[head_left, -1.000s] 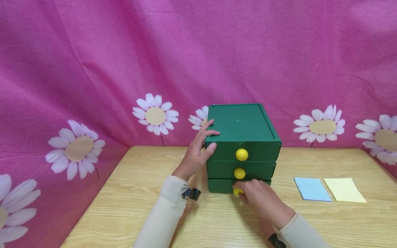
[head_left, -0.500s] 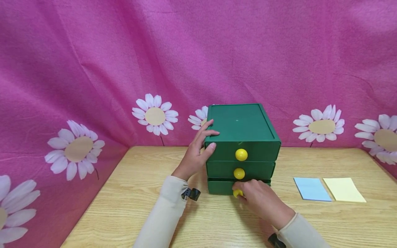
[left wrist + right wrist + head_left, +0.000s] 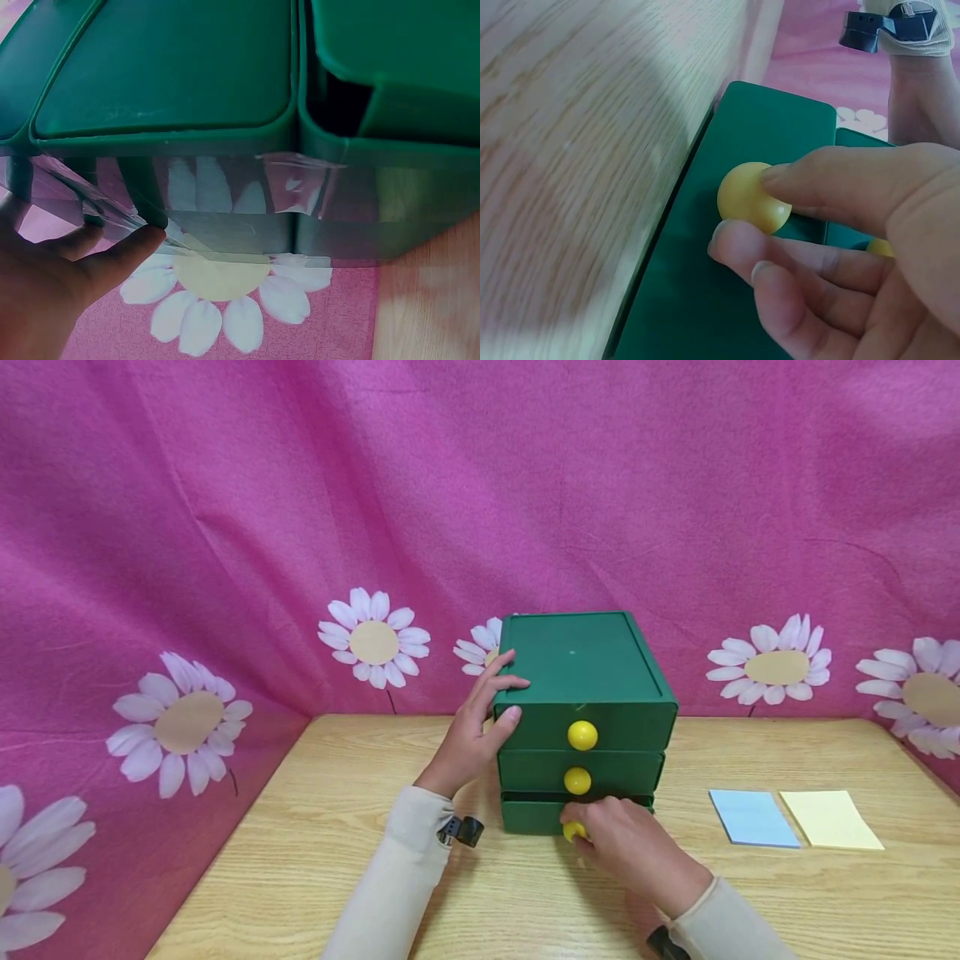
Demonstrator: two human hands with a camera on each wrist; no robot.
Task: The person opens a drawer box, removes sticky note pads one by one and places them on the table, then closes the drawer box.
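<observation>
Green drawer unit [image 3: 577, 700] stands upright, facing the person [image 3: 386, 893]; long axis unclear.

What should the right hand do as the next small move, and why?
Probably the right hand should draw the bottom drawer a little further out. Its fingers pinch the yellow knob, and only a narrow dark opening shows above the drawer's front. The left hand touches the green cabinet, which may help keep it steady.
</observation>
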